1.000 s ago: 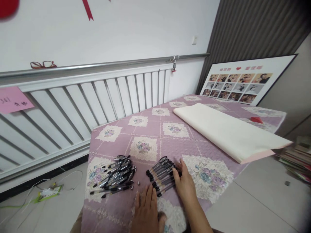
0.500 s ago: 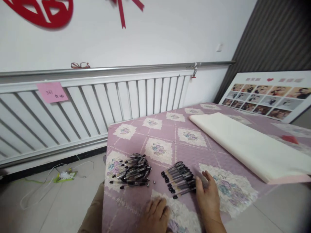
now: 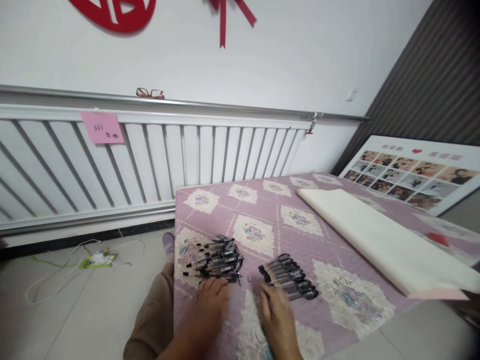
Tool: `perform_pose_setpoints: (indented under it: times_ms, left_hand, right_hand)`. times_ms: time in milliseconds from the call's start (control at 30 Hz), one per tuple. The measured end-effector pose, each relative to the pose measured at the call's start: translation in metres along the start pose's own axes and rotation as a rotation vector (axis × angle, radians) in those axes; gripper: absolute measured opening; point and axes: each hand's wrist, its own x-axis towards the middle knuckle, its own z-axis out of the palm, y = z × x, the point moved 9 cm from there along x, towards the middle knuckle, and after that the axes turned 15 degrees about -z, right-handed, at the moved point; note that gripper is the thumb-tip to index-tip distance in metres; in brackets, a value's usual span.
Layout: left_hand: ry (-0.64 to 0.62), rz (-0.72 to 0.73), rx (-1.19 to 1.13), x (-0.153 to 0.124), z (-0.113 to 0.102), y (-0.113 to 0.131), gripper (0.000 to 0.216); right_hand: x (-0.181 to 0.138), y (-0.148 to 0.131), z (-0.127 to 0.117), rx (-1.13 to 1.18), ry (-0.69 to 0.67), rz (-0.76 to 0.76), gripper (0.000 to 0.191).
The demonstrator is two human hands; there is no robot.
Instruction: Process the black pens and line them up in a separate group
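A loose pile of black pens (image 3: 219, 260) lies near the left edge of the flowered bedspread (image 3: 300, 340), the pens at mixed angles. At the pile's near side, my left hand (image 3: 210, 302) has its fingers closed over the nearest pen, which they partly hide. To the right, several capped pens (image 3: 288, 275) lie side by side in a slanted row. My right hand (image 3: 278, 315) is close to the lower left end of this row, fingers bent and smeared by motion; whether it holds anything is unclear. Between the pile and the row lies a tiny silvery piece (image 3: 249, 279).
A cream folded sheet (image 3: 375, 235) crosses the right side, near a photo board (image 3: 405, 165). A white radiator (image 3: 210, 150) runs along the wall, with glasses (image 3: 150, 93) on the pipe above. On the floor at left sits a green-and-white power strip (image 3: 98, 260) with cords.
My right hand has left the right end of the capped row and moved left. My left hand has moved forward and left to the pile. The view has shifted and tilted.
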Motion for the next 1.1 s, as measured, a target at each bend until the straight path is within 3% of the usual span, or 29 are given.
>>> perform_pose_setpoints:
  times_ms: [200,467,667,1100]
  left_hand:
    - [0.018,-0.045,0.06,0.023,-0.001,0.009,0.019]
    - [0.03,-0.076,0.127,0.031,0.005,0.004,0.013]
    - [0.004,-0.084,0.127,0.029,0.009,0.001,0.009]
    - [-0.103,-0.08,0.14,0.029,0.013,0.001,0.013]
  right_hand:
    - [0.016,-0.026,0.033,0.058,-0.098,0.108,0.032]
    - [0.024,-0.024,0.051,-0.138,-0.299,0.201,0.03]
    - [0.02,-0.027,0.057,-0.207,-0.4,0.181,0.031]
    - [0.016,-0.032,0.052,-0.108,-0.326,0.131,0.027]
